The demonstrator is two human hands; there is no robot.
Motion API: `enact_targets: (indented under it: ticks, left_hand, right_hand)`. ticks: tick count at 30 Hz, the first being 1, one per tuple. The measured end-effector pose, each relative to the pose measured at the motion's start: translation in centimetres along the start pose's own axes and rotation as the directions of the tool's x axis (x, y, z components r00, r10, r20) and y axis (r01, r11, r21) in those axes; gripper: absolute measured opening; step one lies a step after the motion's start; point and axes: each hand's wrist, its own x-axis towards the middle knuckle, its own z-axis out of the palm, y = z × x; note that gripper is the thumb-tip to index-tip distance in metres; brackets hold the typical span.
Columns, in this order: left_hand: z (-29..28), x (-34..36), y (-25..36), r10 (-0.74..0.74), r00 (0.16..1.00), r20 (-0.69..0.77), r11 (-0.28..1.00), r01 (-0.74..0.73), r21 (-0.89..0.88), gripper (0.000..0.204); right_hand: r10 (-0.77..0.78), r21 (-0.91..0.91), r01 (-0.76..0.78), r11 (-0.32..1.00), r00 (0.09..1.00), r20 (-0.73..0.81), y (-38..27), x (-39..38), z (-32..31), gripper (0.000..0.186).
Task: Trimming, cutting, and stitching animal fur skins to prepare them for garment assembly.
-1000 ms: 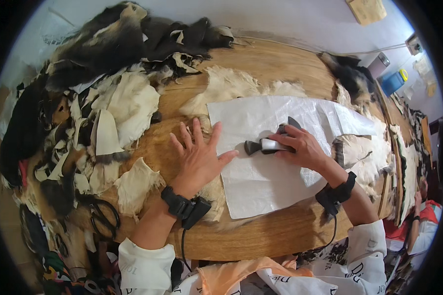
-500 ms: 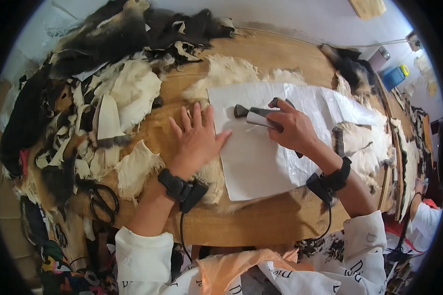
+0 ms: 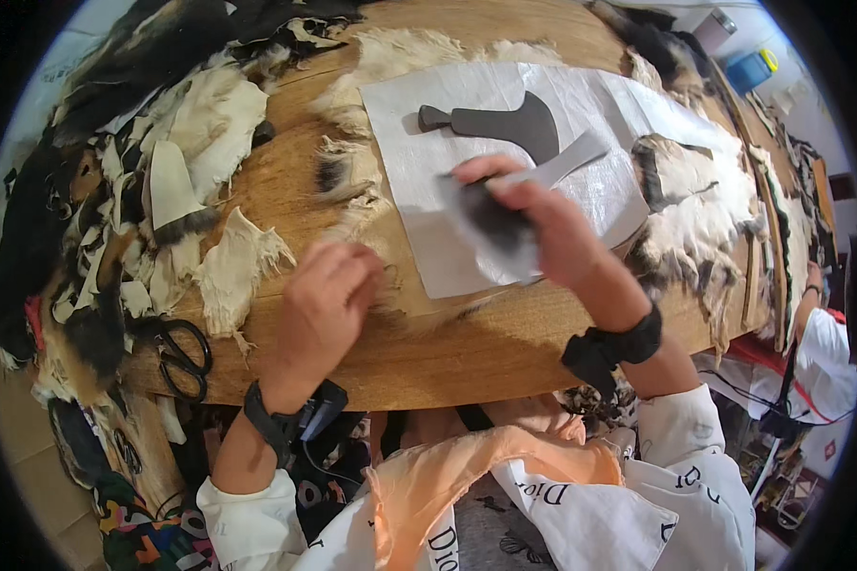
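My right hand [image 3: 567, 228] is closed round a crescent-bladed knife [image 3: 573, 160] raised over a white sheet. The knife's pale flat end sticks out beyond the hand; its broad dark part is smeared by motion. A second crescent-bladed knife [image 3: 505, 124], dark grey with a knobbed end, lies on the white sheet [image 3: 414, 190]. The sheet covers most of a pale fur hide [image 3: 405, 57], whose edges show around it. My left hand [image 3: 324, 305] has its fingers curled together at the hide's left edge; what they hold, if anything, is hidden.
Hide scraps [image 3: 233, 266] and dark furs [image 3: 38, 219] are heaped along the left of the wooden table [image 3: 428, 357]. Black-handled scissors [image 3: 183, 362] lie at the near left edge. More pale hide [image 3: 681, 209] lies right. A person's white sleeve [image 3: 824, 347] shows far right.
My right hand has lifted one knife and turned it, leaving the other on the sheet. My left hand has drawn back toward me, its spread fingers now curled. The view has shifted.
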Motion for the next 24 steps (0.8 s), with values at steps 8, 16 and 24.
enact_targets:
  ticks: [8,16,24]
  left_hand:
    - [1.9,-1.6,0.1,0.112,0.986,0.122,0.981,-0.090,-0.170,0.024]
    - [2.6,-1.3,-1.0,0.270,0.961,0.064,0.952,-0.257,-0.167,0.020]
    - [3.4,-0.8,-1.1,-0.032,0.995,0.098,0.937,0.064,-0.343,0.017]
  right_hand:
    - [-0.274,-0.763,0.019,0.646,0.939,-0.209,6.7,-1.0,3.5,0.024]
    - [-0.449,-0.863,0.133,0.488,0.886,-0.118,7.9,-0.9,4.3,0.016]
    - [-0.527,-0.885,0.249,0.394,0.850,0.004,8.8,-2.0,4.3,0.008]
